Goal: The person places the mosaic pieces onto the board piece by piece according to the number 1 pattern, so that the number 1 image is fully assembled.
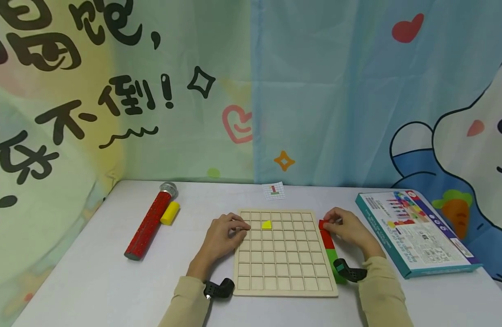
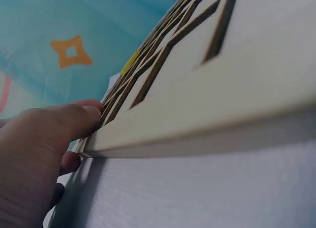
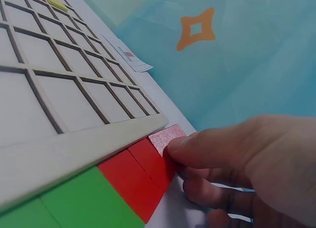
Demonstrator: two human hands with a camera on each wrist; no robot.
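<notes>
A pale wooden grid board (image 1: pixel 285 293) lies flat on the white table, with a small yellow piece (image 1: pixel 267 225) in one of its upper-left cells. My left hand (image 1: pixel 224 236) holds the board's left edge; in the left wrist view its thumb (image 2: pixel 81 120) lies over the rim and other fingertips sit lower at the side. Along the right edge runs a row of red tiles (image 3: pixel 140 176) and green tiles (image 3: pixel 91 203). At the row's far end my right hand (image 1: pixel 349 229) pinches a red tile (image 3: pixel 165 136) between thumb and fingers, partly hiding it.
A small card with a printed grid pattern (image 1: pixel 274 191) lies beyond the board. To the left are a red microphone (image 1: pixel 148 227) and a yellow cylinder (image 1: pixel 170 213). A teal-edged game box (image 1: pixel 418 234) lies at the right. Behind the table hangs a printed curtain (image 1: pixel 316 91).
</notes>
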